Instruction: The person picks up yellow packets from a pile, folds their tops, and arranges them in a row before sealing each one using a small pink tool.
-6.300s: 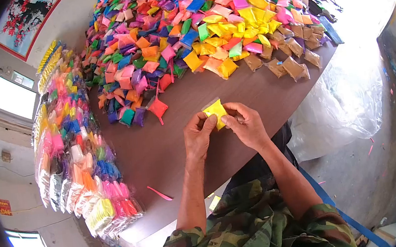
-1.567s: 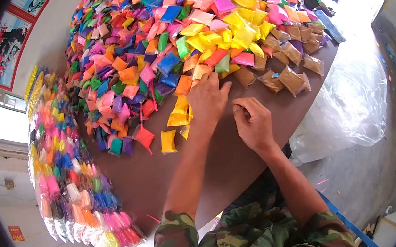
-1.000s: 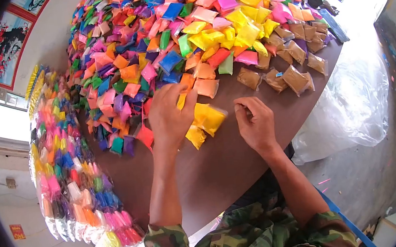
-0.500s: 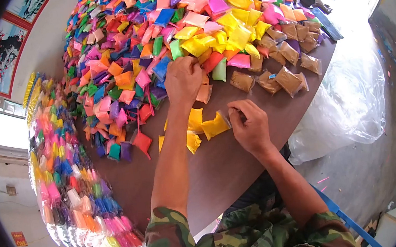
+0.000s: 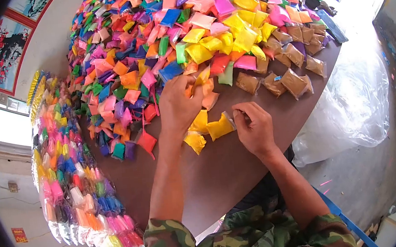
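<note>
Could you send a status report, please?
Left hand at yellow packet, grip unclear. Right hand curled beside loose yellow packets. Mixed pile crowds left hand.

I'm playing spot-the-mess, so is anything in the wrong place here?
Yes, maybe: thin pink bits lie on the floor, away from the packets on the table. The clear plastic beside the table looks crumpled too.

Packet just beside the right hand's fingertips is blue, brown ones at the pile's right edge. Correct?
Not blue: the head view shows the packet just beside the right hand's fingertips is yellow. Brown packets at the pile's right edge is correct.
</note>
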Demonstrator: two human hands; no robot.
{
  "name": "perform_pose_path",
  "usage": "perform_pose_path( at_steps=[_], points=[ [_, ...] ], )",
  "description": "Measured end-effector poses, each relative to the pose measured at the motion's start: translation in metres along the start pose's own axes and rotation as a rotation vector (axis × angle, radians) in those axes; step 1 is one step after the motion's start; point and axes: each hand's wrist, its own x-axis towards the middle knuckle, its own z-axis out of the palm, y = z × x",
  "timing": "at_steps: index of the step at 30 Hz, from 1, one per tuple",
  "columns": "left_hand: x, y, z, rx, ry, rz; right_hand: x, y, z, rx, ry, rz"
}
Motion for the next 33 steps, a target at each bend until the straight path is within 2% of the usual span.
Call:
perform_pose_path(
  at_steps=[3, 6, 12, 15, 19, 21, 27, 30, 33],
  points=[
    [-0.020, 0.005, -0.030, -0.065, -0.140, -0.112, 0.000, -0.002, 0.001, 0.000, -0.010, -0.001],
    [-0.024, 0.010, -0.042, -0.194, -0.212, -0.344, 0.000, 0.000, 0.001, 0.001, -0.015, 0.020],
    [-0.041, 0.008, -0.045, -0.135, -0.206, -0.175, 0.000, -0.004, -0.001, -0.017, -0.021, 0.002],
    [-0.051, 0.004, -0.055, 0.163, -0.179, -0.059, 0.001, -0.001, -0.001, -0.025, -0.021, -0.004],
    [-0.058, 0.014, -0.059, 0.220, -0.193, -0.010, 0.001, -0.004, 0.000, -0.006, -0.020, 0.012],
    [-0.059, 0.024, -0.051, 0.159, -0.188, -0.025, 0.000, -0.002, 0.001, -0.009, -0.014, 0.011],
    [-0.042, 0.029, -0.002, 0.261, -0.141, 0.148, 0.000, -0.001, -0.001, -0.023, -0.010, -0.006],
    [-0.026, 0.033, 0.012, 0.125, -0.185, 0.185, 0.002, -0.002, 0.000, -0.009, -0.002, 0.016],
    [-0.007, 0.035, 0.030, 0.246, -0.245, 0.152, 0.000, -0.006, -0.002, -0.010, -0.019, 0.045]
  ],
)
